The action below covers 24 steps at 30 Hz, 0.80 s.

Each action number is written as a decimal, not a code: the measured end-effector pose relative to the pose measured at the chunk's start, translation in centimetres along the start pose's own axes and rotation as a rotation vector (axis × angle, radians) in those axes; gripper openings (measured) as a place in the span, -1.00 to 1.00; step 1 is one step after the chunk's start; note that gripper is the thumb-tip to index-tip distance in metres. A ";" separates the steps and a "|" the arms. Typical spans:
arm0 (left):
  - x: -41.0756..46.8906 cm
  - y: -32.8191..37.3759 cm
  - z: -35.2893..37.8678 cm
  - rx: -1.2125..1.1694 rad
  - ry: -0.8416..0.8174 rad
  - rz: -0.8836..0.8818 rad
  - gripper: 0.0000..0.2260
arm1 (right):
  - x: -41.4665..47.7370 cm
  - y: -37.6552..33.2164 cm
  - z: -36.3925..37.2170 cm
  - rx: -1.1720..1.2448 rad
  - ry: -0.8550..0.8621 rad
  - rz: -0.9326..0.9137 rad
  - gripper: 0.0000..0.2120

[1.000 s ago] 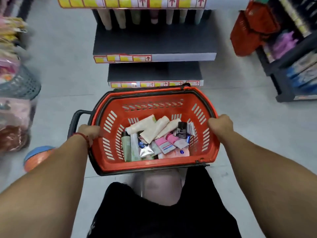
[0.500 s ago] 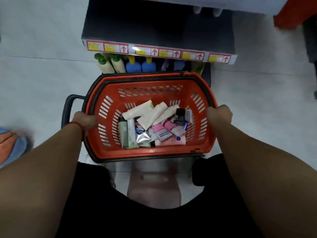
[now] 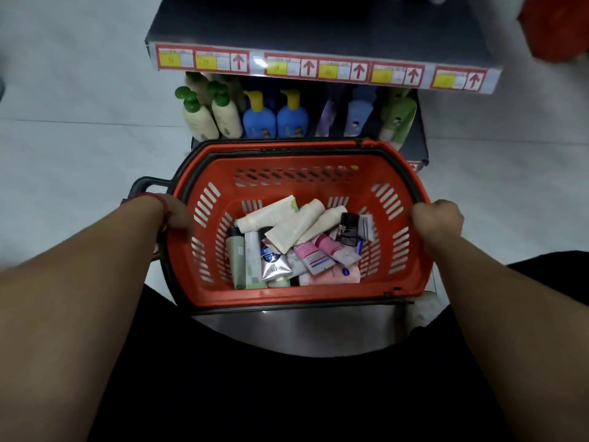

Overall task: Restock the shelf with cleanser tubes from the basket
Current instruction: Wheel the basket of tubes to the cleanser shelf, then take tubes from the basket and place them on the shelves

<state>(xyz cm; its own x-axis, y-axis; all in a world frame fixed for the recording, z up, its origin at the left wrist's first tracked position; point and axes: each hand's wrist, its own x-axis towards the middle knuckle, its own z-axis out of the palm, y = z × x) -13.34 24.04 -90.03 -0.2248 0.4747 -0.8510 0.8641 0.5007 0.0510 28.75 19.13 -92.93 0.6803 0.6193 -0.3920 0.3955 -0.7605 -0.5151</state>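
Note:
A red plastic basket (image 3: 392,173) with black handles is held low in front of me, just short of the shelf unit. My left hand (image 3: 173,215) grips its left rim and my right hand (image 3: 438,220) grips its right rim. Several cleanser tubes (image 3: 287,229) lie jumbled on the basket floor: cream, green, silver, pink and black ones. The dark shelf (image 3: 318,30) above carries a strip of yellow price labels with red arrows. Pump bottles (image 3: 258,118) and standing tubes fill the lowest shelf right behind the basket.
Pale tiled floor (image 3: 79,122) spreads to both sides of the shelf unit. A red object (image 3: 557,23) shows at the top right corner. My dark clothing (image 3: 287,393) fills the bottom of the view.
My view has tilted down and moved closer to the shelf unit, so the lowest shelf's bottles came into view. The basket sits lower, near the floor. Both hands keep their grip.

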 end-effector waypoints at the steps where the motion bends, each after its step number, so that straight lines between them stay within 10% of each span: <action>1: 0.6 0.1 0.0 -0.027 0.021 0.010 -0.71 | 0.1 0.5 0.1 0.018 0.004 -0.013 -0.68; 17: -1.0 0.2 7.5 -0.060 0.578 -0.033 -0.21 | -4.0 0.0 2.2 -0.414 0.024 -0.213 -0.13; 21: 0.2 2.0 9.1 0.247 0.793 0.333 -0.22 | -4.6 -0.5 4.5 -0.620 0.014 -0.465 -0.26; 24: 2.0 4.0 9.6 0.268 0.631 0.556 -0.45 | -4.3 -0.3 6.7 -0.535 -0.155 -0.680 -0.46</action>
<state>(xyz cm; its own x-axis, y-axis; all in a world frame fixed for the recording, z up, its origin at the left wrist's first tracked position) -5.97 20.03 -96.51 0.1214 0.9500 -0.2877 0.9812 -0.0709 0.1797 21.60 18.00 -96.17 0.1161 0.9613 -0.2497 0.9473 -0.1828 -0.2632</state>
